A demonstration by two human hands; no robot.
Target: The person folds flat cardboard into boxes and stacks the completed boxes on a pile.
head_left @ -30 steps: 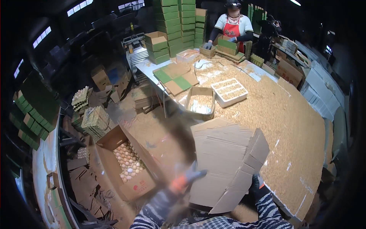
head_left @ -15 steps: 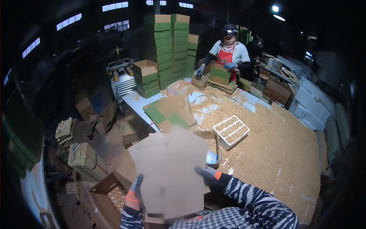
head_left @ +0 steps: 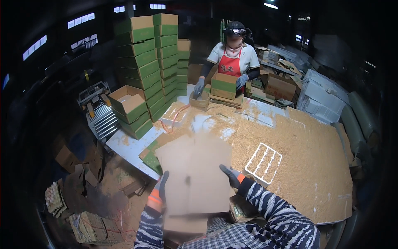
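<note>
One left hand [head_left: 161,189] grips the left edge of the flat cardboard [head_left: 197,174], held up before the surface [head_left: 132,151]; it looks light, fairly stiff, likely to bend at creases, best taken by opposite edges. The right hand [head_left: 233,176] holds the right edge.

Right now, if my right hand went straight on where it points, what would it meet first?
Probably the brown cardboard sheet your right hand is holding, though depth there is unclear.
</note>
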